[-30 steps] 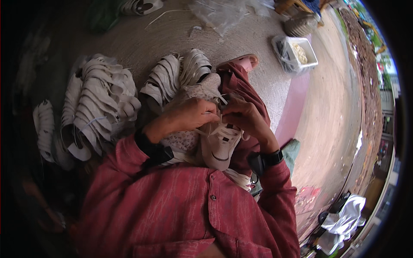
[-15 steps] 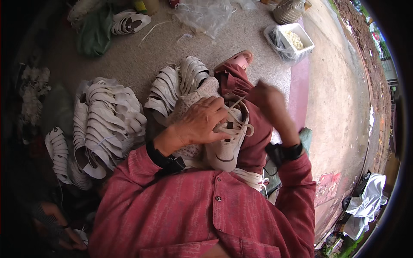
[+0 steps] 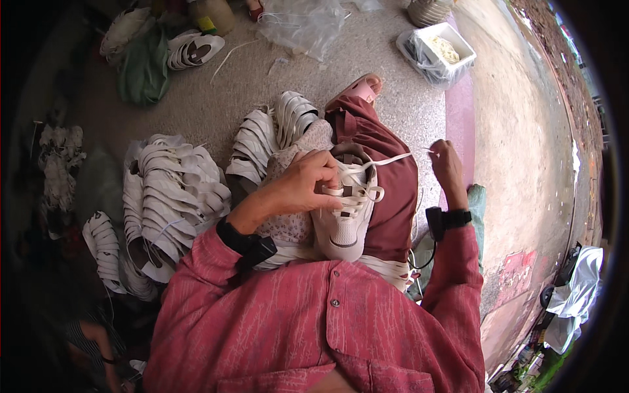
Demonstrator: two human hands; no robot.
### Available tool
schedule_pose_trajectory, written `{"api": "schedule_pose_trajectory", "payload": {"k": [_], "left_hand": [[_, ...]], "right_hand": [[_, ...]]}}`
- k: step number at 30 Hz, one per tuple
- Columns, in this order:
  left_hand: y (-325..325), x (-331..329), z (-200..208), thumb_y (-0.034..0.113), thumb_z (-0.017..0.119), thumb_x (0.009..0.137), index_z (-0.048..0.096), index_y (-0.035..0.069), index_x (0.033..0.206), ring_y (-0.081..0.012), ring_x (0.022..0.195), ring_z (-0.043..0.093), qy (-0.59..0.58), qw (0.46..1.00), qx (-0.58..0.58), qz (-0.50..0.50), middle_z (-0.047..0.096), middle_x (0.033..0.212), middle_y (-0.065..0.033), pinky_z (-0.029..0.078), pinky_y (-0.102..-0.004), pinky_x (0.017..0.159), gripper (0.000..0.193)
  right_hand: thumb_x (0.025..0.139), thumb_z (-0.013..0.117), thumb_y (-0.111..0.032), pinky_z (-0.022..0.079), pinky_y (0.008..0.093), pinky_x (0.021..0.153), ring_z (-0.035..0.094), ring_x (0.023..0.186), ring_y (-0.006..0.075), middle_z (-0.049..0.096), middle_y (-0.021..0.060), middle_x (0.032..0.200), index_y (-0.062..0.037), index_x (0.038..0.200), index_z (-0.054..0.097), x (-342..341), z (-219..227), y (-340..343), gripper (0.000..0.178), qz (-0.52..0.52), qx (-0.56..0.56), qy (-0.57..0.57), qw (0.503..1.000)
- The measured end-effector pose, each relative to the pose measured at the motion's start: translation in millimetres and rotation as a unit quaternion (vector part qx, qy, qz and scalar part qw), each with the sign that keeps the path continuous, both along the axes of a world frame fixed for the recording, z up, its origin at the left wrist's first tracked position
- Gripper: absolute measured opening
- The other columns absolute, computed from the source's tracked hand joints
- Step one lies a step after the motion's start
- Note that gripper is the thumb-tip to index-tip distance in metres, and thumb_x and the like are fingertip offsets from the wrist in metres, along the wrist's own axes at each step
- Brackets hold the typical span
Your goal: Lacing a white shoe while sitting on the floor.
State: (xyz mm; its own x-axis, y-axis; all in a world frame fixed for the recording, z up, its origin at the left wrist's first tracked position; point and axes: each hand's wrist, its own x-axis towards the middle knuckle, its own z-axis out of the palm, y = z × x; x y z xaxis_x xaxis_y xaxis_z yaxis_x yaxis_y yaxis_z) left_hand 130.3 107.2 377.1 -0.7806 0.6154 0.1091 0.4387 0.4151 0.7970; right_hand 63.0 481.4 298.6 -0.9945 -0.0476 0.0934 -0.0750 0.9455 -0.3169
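A pale sneaker point(image 3: 342, 237) lies on my lap, its toe toward my body. White lace runs loosely through its eyelets, with a loop standing out on the right side. My left hand point(image 3: 298, 187) grips the sneaker's left side by the eyelets, thumb and fingers bent around the edge. Out to the right, my right hand point(image 3: 447, 167) pinches the end of the shoelace point(image 3: 391, 159), which stretches from the top of the lacing toward it. A patterned cloth point(image 3: 288, 226) covers my left leg beneath the shoe.
Stacks of white shoe uppers point(image 3: 180, 196) stand to the left, with more uppers point(image 3: 254, 144) by my leg. A white box point(image 3: 452, 49) of laces sits at the far right. Beyond lie a green bag point(image 3: 144, 65) and clear plastic point(image 3: 304, 29). Another person's arm point(image 3: 98, 340) shows lower left.
My right hand has moved right and slightly down, away from the sneaker, drawing the lace out long. My left hand stays at the shoe. The whole view has shifted slightly.
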Motion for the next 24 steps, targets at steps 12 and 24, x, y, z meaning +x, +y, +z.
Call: {"api": "schedule_pose_trajectory", "payload": {"k": [12, 24], "left_hand": [[-9.4, -10.0, 4.5, 0.014, 0.071, 0.078, 0.068, 0.005, 0.090, -0.0228, 0.099, 0.055, -0.027, 0.998, 0.050, -0.039, 0.058, 0.103, -0.0065, 0.041, -0.0334, 0.089, 0.015], [42.8, -45.1, -19.4, 0.018, 0.069, 0.073, 0.065, 0.008, 0.080, -0.0237, 0.094, 0.054, 0.081, 0.988, -0.015, -0.129, 0.060, 0.094, -0.0024, 0.042, -0.0364, 0.086, 0.013]], "right_hand": [[0.077, 0.063, 0.002, 0.051, 0.0303, 0.074, 0.064, 0.085, 0.0189, 0.064, 0.0075, 0.090, -0.0049, 0.105, 0.061, 74.2, 84.7, -111.5, 0.029, 0.242, -0.353, -0.173, 0.887], [0.083, 0.067, -0.003, 0.048, 0.0266, 0.067, 0.058, 0.077, 0.0140, 0.056, 0.0074, 0.085, 0.0010, 0.100, 0.056, 93.2, 63.8, -115.7, 0.020, 0.184, -0.402, -0.087, 0.893]]}}
